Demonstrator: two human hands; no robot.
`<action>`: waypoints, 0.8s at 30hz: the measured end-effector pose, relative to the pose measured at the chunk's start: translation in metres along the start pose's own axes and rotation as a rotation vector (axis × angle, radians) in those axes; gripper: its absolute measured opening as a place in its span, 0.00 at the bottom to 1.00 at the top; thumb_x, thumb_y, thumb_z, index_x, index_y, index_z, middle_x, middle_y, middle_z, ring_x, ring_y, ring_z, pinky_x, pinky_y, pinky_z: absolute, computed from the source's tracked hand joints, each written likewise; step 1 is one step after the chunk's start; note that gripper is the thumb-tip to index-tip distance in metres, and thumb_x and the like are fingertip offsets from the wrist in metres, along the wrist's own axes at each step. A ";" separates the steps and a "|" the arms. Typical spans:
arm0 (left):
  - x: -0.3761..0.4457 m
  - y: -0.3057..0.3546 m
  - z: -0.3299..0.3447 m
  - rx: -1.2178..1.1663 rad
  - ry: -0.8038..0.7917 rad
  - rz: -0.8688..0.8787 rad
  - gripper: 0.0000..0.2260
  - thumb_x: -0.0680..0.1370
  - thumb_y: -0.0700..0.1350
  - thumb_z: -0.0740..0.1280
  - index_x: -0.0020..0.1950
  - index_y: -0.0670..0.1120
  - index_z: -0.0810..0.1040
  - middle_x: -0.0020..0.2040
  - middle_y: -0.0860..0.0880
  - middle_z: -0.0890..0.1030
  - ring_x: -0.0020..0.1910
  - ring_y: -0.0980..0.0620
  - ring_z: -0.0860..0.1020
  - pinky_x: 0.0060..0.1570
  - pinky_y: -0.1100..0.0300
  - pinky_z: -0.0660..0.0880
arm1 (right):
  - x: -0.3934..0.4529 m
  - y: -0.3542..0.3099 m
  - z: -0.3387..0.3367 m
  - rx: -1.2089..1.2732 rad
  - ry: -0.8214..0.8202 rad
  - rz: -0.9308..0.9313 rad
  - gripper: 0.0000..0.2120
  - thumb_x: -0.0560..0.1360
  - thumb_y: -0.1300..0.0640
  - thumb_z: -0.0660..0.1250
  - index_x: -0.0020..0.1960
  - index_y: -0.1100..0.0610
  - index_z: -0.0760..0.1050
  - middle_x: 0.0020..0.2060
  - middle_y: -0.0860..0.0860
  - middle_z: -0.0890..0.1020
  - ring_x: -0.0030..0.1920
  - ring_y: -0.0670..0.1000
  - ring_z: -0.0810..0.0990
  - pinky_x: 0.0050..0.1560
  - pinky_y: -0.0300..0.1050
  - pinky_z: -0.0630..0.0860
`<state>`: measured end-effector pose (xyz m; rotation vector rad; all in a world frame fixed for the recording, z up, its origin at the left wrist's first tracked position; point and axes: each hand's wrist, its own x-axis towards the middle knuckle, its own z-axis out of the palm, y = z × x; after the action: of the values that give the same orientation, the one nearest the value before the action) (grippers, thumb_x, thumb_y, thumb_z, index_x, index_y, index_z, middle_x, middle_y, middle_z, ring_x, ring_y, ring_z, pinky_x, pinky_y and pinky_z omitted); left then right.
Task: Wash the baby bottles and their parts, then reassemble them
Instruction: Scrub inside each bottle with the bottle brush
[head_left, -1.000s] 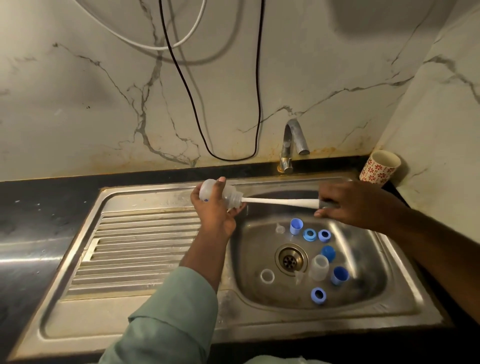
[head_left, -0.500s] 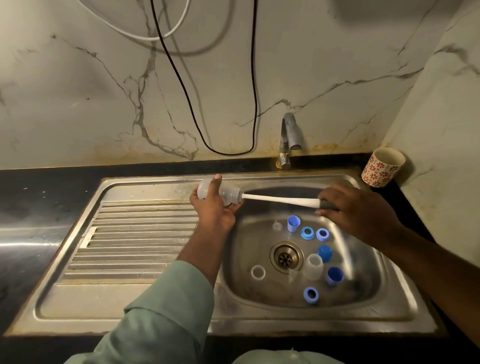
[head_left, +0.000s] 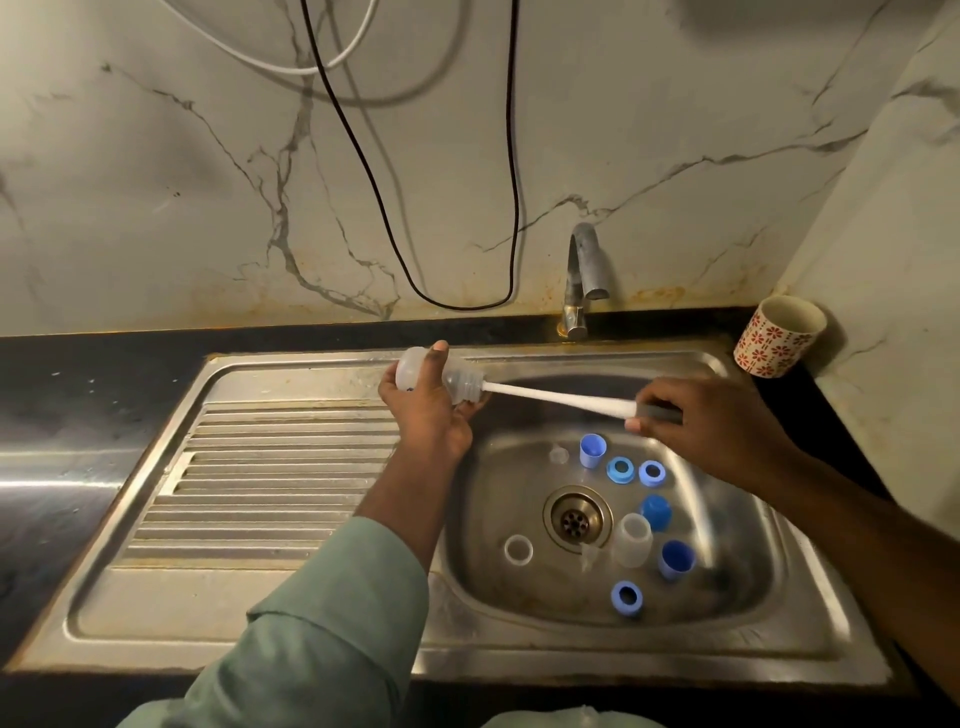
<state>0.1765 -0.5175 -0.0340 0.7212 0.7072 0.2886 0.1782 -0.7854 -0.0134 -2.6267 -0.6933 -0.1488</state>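
Observation:
My left hand (head_left: 428, 415) grips a clear baby bottle (head_left: 457, 382) held sideways over the sink's left rim, mouth pointing right. A white bottle brush (head_left: 561, 400) is pushed into that mouth; my right hand (head_left: 711, 431) holds its grey handle above the basin. In the steel sink basin (head_left: 737, 571) lie several blue caps and rings (head_left: 621, 469), a second clear bottle (head_left: 632, 539) standing near the drain, a clear ring (head_left: 518, 550) and a small clear teat (head_left: 559, 455).
The tap (head_left: 584, 275) stands shut behind the basin. A ribbed drainboard (head_left: 260, 478) fills the left side. A flowered paper cup (head_left: 779, 335) sits on the dark counter at the back right. Black and white cables (head_left: 374, 171) hang on the marble wall.
The brush handle and my right hand have shifted slightly right, drawing the brush a little out of the bottle. The view has tilted a bit; the parts in the basin lie unchanged.

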 end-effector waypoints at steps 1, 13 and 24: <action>0.000 -0.001 -0.001 0.012 -0.011 0.008 0.30 0.75 0.41 0.75 0.71 0.54 0.64 0.66 0.41 0.68 0.62 0.36 0.73 0.46 0.36 0.82 | 0.001 -0.003 -0.002 0.275 -0.198 0.185 0.09 0.75 0.49 0.70 0.42 0.54 0.81 0.34 0.52 0.82 0.35 0.50 0.80 0.36 0.40 0.74; 0.002 -0.018 -0.005 0.128 -0.012 0.143 0.32 0.74 0.44 0.77 0.71 0.58 0.65 0.63 0.47 0.70 0.58 0.44 0.75 0.40 0.47 0.84 | -0.005 -0.007 -0.009 -0.528 0.132 -0.143 0.11 0.73 0.46 0.70 0.45 0.53 0.78 0.38 0.50 0.82 0.41 0.54 0.78 0.43 0.47 0.73; 0.009 -0.009 -0.011 0.266 -0.114 0.248 0.30 0.74 0.45 0.77 0.71 0.58 0.66 0.65 0.45 0.69 0.60 0.43 0.76 0.39 0.51 0.83 | 0.009 -0.020 -0.025 -0.327 -0.411 0.029 0.25 0.72 0.41 0.70 0.64 0.49 0.69 0.55 0.45 0.77 0.51 0.48 0.78 0.47 0.41 0.75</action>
<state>0.1761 -0.5143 -0.0506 1.0734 0.5527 0.3806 0.1766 -0.7762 0.0180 -3.0163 -0.8205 0.3227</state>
